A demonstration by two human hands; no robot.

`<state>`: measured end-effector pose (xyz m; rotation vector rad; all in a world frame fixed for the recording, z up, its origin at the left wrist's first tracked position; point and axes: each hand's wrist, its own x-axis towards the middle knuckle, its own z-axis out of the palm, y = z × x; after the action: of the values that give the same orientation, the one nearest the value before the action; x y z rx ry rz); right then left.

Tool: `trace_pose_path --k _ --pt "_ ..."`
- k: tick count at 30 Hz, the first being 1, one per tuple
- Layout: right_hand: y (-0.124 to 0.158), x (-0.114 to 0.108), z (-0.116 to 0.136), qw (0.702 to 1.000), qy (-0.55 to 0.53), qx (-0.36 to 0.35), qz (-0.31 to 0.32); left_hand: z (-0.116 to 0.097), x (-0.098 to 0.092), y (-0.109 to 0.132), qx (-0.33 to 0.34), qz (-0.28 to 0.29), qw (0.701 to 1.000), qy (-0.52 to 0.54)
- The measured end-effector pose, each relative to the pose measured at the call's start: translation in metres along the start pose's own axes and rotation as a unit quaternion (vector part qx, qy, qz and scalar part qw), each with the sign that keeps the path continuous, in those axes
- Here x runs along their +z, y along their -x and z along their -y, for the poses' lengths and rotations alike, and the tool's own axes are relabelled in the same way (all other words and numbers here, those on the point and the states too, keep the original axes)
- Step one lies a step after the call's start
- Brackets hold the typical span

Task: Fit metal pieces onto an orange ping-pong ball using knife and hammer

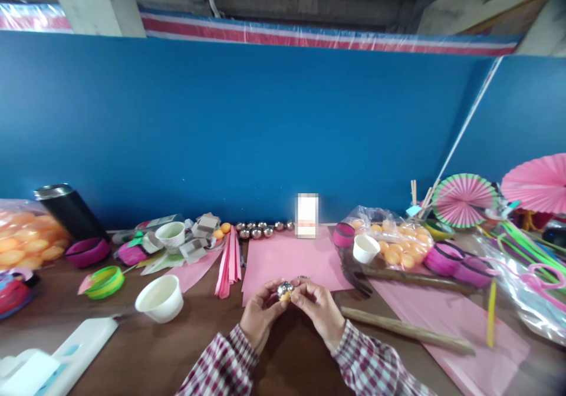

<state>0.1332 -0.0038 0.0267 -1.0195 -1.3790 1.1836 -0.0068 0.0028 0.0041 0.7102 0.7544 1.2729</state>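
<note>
Both my hands meet over the table's near middle, sleeves in plaid. My left hand (262,312) and my right hand (317,304) pinch together a small ball (285,290) that looks silver on top and orange beneath. They hover above the near edge of a pink paper sheet (283,257). A row of several silver balls (259,230) lies at the sheet's far edge, by the blue wall.
White paper cups (160,297) (365,248) (170,234) stand left, right and further back. Bags of orange balls (395,244) (26,240), magenta rings (438,258), a hammer (389,272), a wooden stick (404,328), folded pink strips (230,260), pink paper fans (464,200) and a black flask (68,208) crowd the table.
</note>
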Motion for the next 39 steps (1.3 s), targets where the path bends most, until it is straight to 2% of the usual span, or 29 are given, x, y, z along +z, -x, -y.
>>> trace_pose_path --k 20,30,39 --pt "0.0016 0.0009 0.0058 1.000 -0.005 -0.003 0.002 0.0023 -0.0027 -0.0014 -0.005 0.004 1.000 -0.002" --pt "0.0018 0.0016 0.0056 0.997 -0.071 0.006 0.018 -0.0003 0.0028 0.0014 -0.004 0.002 1.000 -0.010" --pt "0.0012 0.0019 0.0085 0.990 -0.135 0.025 0.043 0.0012 0.0001 -0.0002 0.007 0.001 1.000 -0.009"
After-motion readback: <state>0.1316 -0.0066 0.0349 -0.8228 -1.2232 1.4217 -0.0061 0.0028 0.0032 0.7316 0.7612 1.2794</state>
